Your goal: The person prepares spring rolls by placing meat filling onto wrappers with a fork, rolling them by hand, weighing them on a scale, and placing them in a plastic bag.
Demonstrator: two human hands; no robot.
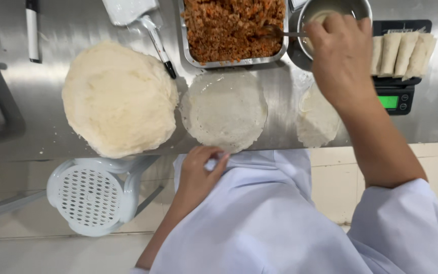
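Fingers (330,30) of my right hand (341,56) close on a spoon (280,33) reaching into the filling tray (234,30), while my left hand (201,170), loosely curled, touches the round wrapper (225,110) at the worktop (280,101) edge.

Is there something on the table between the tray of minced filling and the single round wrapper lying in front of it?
Nothing visible. The tray of filling sits just behind the single wrapper, with only bare steel table between. The right hand holds a spoon resting in the filling.
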